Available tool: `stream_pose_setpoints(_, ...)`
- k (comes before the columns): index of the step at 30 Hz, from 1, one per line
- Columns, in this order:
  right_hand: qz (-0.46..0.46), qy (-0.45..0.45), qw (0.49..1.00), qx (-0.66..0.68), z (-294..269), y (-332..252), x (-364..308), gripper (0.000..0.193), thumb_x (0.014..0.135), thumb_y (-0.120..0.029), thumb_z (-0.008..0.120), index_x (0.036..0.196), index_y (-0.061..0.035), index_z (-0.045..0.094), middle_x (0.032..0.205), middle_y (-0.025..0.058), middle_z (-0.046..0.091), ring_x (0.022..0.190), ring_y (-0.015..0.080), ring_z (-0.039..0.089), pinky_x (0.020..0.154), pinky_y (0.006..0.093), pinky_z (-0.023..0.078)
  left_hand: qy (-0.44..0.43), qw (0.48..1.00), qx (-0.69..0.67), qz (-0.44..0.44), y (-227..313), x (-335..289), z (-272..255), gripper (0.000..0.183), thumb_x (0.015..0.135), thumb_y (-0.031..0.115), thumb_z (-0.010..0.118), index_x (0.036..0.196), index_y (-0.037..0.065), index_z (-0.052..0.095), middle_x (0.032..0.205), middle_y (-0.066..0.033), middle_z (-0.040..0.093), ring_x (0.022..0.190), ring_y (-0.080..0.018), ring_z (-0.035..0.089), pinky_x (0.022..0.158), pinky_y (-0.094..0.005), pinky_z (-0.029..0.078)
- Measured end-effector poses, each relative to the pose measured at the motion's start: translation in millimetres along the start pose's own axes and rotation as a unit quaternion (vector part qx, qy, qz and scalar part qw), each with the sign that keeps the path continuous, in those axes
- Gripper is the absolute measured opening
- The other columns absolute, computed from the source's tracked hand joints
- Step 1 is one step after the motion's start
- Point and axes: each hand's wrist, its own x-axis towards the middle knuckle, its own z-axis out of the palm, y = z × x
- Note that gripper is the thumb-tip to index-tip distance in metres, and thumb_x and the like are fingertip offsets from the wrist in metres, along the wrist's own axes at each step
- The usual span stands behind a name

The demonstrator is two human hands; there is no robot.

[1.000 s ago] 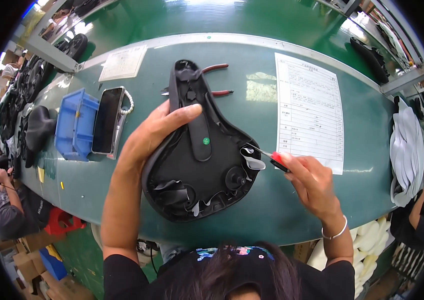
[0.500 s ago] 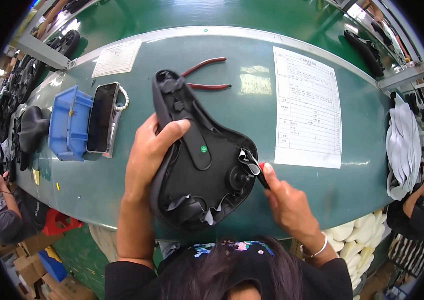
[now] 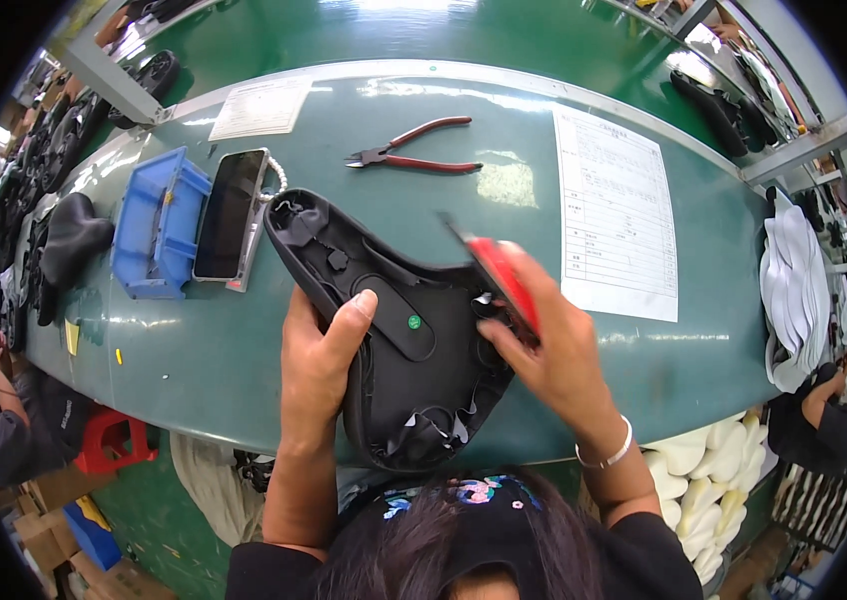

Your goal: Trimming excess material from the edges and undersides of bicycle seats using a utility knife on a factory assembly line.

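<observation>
A black bicycle saddle (image 3: 389, 375) lies underside up, its narrow nose toward the upper left. Loose cover material with pale backing bunches along its inner rim. My left hand (image 3: 319, 345) grips the saddle's left side, the thumb on the inner face and the fingers hidden beneath. My right hand (image 3: 554, 345) is closed around a red-handled tool (image 3: 506, 280), blurred, whose dark narrow tip points up and left over the table. The right thumb is at the saddle's right rim by the bunched material; whether it presses there is unclear.
Red-handled cutting pliers (image 3: 424, 145) lie beyond the saddle. A phone (image 3: 231, 215) with a beaded strap and a blue bin (image 3: 159, 225) stand left. Printed sheets (image 3: 614, 215) lie right and far left. White pads (image 3: 794, 290) hang beyond the right edge. Other people work at both sides.
The saddle has turned, its nose swinging left and nearer, which uncovers the pliers' jaws. My right hand has raised the red-handled tool off the rim and swung its tip up and left.
</observation>
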Motion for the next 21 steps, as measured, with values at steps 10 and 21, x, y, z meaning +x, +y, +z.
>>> stream_pose_setpoints(10,0.303,0.057,0.889,0.338,-1.2,10.2,17.0,0.046,0.080,-0.002,0.066,0.123,0.0006,0.048,0.079,0.0013,0.056,0.058,0.0070,0.052,0.054,0.0207,0.044,0.043,0.799,0.501,0.329,-4.3,-5.4,-19.0,0.049,0.070,0.017,0.078,0.110,0.002,0.054,0.097,-0.0123,0.055,0.095,-0.0278,0.054,0.085,-0.0377,0.042)
stream_pose_setpoints(21,0.029,-0.093,0.995,-0.036,-54.2,23.6,-27.8,0.056,0.083,-0.007,0.066,0.135,-0.0120,0.048,0.075,0.0082,0.058,0.053,0.0178,0.053,0.050,0.0295,0.044,-0.219,0.818,0.442,0.296,-14.6,20.5,24.8,0.034,0.084,0.019,0.059,0.055,0.001,0.053,0.055,-0.0138,0.051,0.064,-0.0287,0.053,0.070,-0.0382,0.037)
